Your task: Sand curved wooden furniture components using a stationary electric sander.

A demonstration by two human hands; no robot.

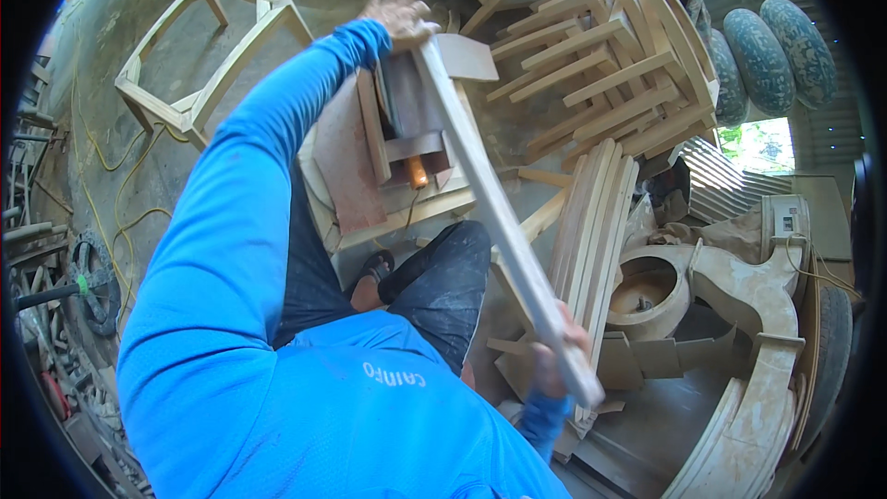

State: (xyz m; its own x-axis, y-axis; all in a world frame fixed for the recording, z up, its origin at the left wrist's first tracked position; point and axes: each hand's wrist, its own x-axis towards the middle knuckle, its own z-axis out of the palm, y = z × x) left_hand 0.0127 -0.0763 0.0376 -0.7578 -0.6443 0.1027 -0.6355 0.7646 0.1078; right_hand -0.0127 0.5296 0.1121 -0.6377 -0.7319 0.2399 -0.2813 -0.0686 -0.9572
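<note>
A long, pale wooden bar (480, 176) runs slantwise from the top of the view down to the lower right. My right hand (559, 346), slightly blurred, is closed around the bar close to its near end. Farther off, my left hand (399, 17) lies across the same bar, its fingers stretched out and spread. Beneath the bar is a wooden work stand (356, 180) with reddish-brown boards. An orange handle (418, 172) sticks out from it toward me; what it belongs to is partly hidden.
A wooden frame (245, 55) stands at the far left, near a yellow cord (125, 236) on the floor. At right are stacked slatted frames (610, 65), a pile of wooden strips (591, 231) and a large pale machine casing (758, 282). Dark round rolls (759, 51) rest by the corrugated wall.
</note>
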